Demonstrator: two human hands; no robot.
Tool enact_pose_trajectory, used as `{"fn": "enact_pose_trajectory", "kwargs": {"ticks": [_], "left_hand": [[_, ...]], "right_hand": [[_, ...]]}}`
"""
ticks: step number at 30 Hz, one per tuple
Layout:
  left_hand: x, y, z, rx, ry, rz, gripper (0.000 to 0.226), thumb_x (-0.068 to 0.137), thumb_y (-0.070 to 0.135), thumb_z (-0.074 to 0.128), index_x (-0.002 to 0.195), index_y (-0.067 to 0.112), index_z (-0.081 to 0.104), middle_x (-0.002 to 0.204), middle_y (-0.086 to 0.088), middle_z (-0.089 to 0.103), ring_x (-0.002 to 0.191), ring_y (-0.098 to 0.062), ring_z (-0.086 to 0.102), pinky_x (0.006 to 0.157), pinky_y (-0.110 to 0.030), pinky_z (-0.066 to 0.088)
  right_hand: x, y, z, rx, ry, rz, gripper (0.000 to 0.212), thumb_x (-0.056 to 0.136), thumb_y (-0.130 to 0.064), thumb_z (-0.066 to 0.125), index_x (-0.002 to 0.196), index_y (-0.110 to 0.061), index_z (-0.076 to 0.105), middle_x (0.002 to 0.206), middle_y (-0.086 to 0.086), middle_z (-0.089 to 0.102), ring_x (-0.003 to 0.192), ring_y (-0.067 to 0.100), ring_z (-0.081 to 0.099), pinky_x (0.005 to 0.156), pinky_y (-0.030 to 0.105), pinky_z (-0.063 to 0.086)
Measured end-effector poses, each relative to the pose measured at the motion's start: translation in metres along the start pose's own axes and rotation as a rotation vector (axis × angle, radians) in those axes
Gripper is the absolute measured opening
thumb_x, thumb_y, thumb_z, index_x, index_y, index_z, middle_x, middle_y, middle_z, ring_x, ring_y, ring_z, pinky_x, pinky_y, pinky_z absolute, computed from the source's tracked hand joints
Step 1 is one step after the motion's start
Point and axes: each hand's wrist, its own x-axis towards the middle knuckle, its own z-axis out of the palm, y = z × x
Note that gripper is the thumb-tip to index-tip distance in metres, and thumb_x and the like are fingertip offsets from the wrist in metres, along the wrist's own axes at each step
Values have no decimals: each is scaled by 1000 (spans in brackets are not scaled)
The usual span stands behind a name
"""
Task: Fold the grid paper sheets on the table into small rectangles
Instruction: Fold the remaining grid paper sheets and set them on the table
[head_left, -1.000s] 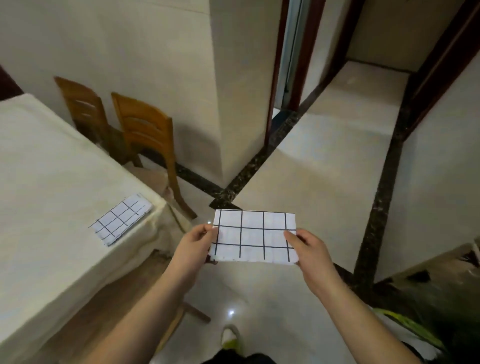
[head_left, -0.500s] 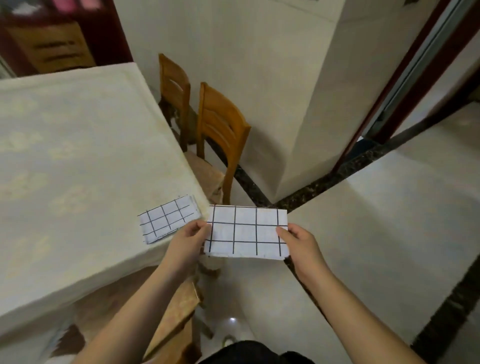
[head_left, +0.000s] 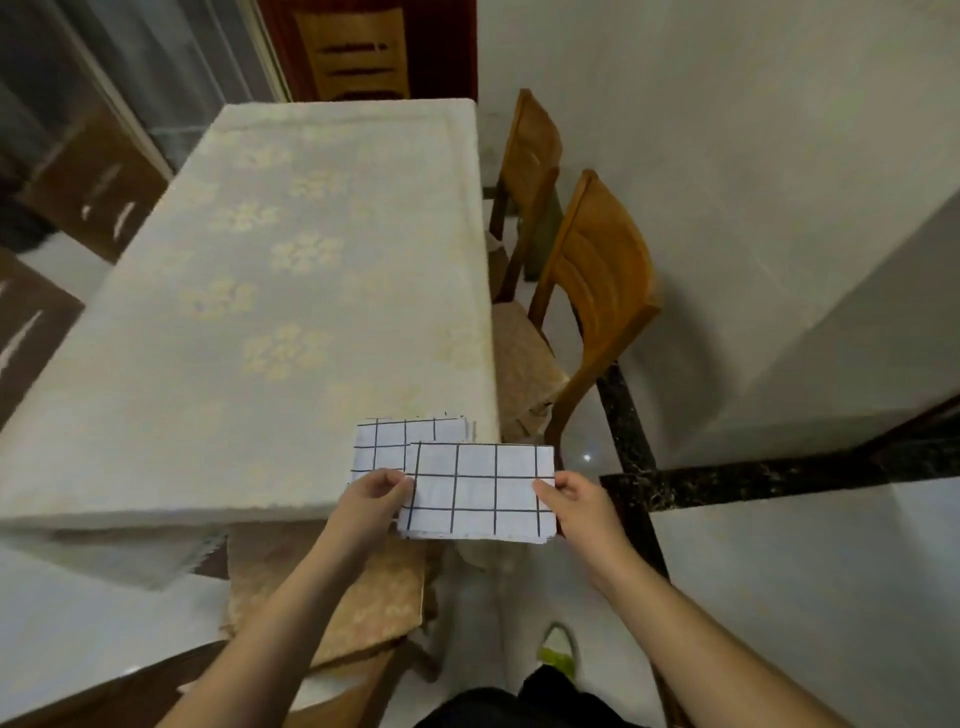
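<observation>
I hold a folded white grid paper sheet (head_left: 480, 491) with black lines in the air, just off the table's near right corner. My left hand (head_left: 371, 501) pinches its left edge and my right hand (head_left: 574, 501) pinches its right edge. Behind it, a second folded grid paper (head_left: 402, 441) lies on the table (head_left: 260, 312) at that corner, partly hidden by the held sheet and my left hand.
The table wears a cream flowered cloth. Two wooden chairs (head_left: 592, 291) stand along its right side, and a cushioned stool (head_left: 332, 597) sits under its near edge. A white wall and pillar rise on the right. A dark floor border (head_left: 779, 480) crosses the tiles.
My view has swung left toward the table. The held sheet now overlaps the folded paper on the table's corner. Both hands keep their grip on the sheet's edges.
</observation>
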Motion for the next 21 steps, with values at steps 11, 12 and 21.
{"fn": "enact_pose_trajectory", "kwargs": {"ticks": [11,12,21], "left_hand": [[31,-2,-4,115,343,-15,17,95,29,58,97,15,67,91,0,69,83,-16,63,73,-37,51],[36,-5,-7,134,369,-12,17,95,30,58,98,15,67,91,1,69,85,-16,63,76,-39,51],[101,-30,-38,262,375,-46,20,96,30,56,103,15,67,93,-1,69,87,-19,63,74,-35,51]], "right_hand": [[91,-12,22,-145,-233,47,16,94,-18,60,106,-8,64,98,9,71,88,23,69,69,25,58],[99,-9,27,-151,-243,60,16,94,-17,61,106,-7,64,98,11,71,88,25,69,69,27,58],[144,-1,81,-201,-249,105,11,93,-9,61,85,-17,60,90,9,68,78,20,64,63,27,54]]}}
